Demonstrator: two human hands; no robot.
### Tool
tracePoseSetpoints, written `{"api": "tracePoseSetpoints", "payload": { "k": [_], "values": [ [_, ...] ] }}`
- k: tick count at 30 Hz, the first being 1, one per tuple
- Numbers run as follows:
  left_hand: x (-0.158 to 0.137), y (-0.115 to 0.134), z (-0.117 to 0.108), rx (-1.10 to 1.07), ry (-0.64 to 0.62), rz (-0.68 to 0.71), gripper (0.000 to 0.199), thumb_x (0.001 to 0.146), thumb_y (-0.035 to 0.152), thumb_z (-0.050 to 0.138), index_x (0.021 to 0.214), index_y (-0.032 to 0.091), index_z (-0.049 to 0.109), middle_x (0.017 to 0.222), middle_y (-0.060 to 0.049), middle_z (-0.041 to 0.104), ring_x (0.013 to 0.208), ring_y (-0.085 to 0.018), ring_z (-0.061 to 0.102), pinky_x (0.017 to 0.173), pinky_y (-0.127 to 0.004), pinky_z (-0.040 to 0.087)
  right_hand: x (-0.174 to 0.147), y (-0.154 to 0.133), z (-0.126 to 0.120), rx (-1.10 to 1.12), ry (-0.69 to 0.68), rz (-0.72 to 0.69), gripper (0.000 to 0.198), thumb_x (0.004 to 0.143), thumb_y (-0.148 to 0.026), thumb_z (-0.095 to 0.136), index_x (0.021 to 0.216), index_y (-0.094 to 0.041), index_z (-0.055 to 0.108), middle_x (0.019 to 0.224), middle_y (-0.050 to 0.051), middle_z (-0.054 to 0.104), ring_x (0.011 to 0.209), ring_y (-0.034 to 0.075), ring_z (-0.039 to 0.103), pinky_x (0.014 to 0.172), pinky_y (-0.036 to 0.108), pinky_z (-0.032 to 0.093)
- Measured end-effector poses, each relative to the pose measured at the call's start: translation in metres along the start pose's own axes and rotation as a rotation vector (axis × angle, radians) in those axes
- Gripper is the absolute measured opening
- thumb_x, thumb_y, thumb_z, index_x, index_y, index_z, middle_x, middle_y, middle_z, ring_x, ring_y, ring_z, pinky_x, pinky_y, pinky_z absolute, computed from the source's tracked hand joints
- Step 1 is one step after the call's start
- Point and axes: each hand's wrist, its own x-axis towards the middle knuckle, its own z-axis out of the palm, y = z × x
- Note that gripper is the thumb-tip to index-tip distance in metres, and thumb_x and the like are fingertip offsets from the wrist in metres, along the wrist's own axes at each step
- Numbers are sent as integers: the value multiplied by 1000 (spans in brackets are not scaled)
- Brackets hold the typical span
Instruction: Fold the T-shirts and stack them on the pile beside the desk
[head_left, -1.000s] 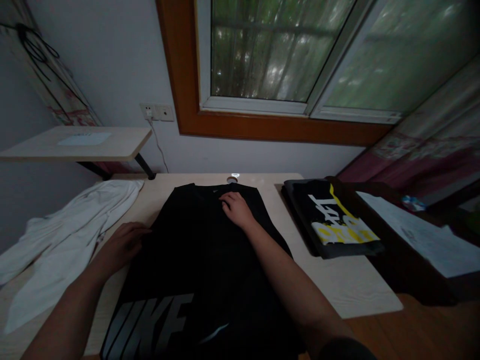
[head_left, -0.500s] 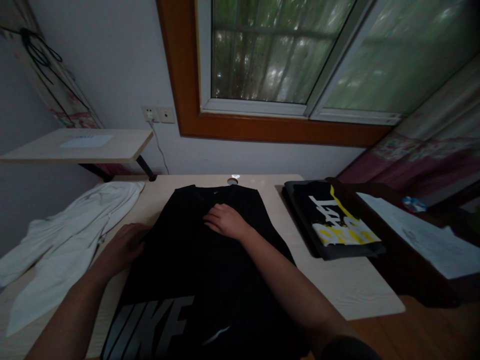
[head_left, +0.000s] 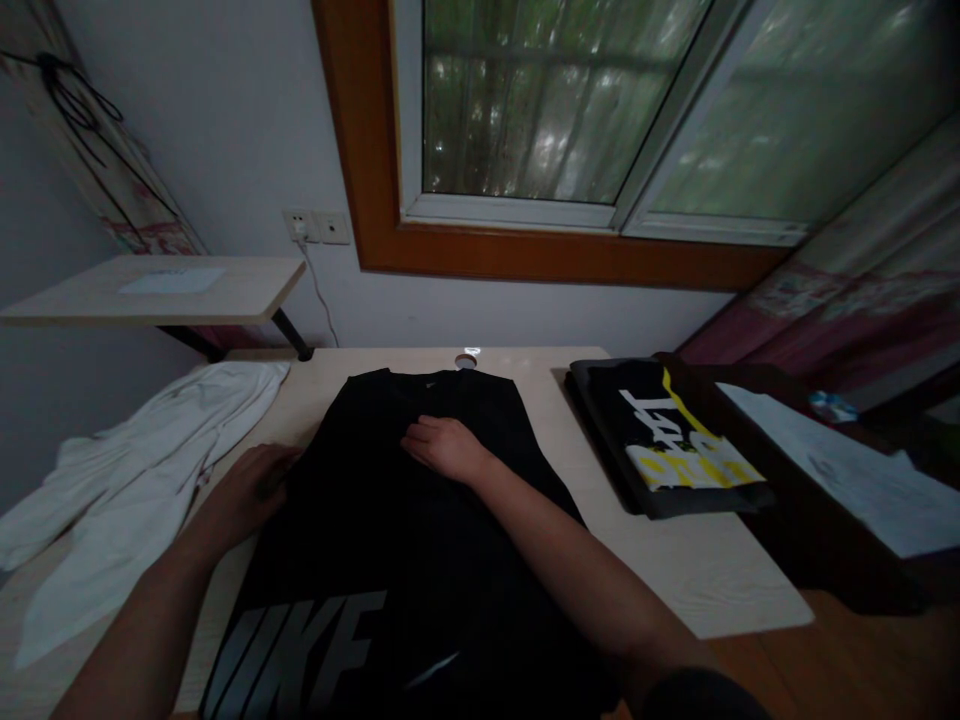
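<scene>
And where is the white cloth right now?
In the head view, the white cloth lies on the left side of the table, left of the black shirt and just below the raised shelf in the picture.

Single head-worn view, facing forward and down, close above the table, window ahead

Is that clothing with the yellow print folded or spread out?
Folded: the yellow-printed clothing lies as a compact rectangle with layered edges on the table. How many pieces, I can't tell.
</scene>
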Motion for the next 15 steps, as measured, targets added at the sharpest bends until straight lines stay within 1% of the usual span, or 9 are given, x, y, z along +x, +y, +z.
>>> {"api": "tracePoseSetpoints", "payload": {
  "k": [3,6,12,15],
  "values": [
    [-1,4,-1,-24,-14,-11,44,80,18,54,124,21,59,118,-8,66,109,-24,64,96,-38,52,0,0,0,17,-10,33,24,106,-27,45,98,-20,67,93,5,66,85,18,54,64,31,38],
    [-1,7,-2,-50,-15,-14,42,81,18,54,122,22,60,117,-7,65,109,-23,64,95,-36,53,1,0,0,40,-23,49,21,105,-28,47,98,-20,66,93,6,65,86,19,54,67,31,39],
    [-2,4,0,-40,2,10,39,78,18,54,114,24,68,113,-6,62,106,-22,65,92,-34,55,1,2,-4,67,-21,66,20,103,-27,49,98,-18,66,93,6,63,84,19,54,71,32,41],
    [-4,2,1,-36,0,40,39,77,17,54,110,26,71,115,-5,62,109,-22,63,95,-34,54,0,2,-4,79,-20,93,19,102,-27,50,100,-18,67,95,7,64,86,20,54,72,32,42]
  ]
}}
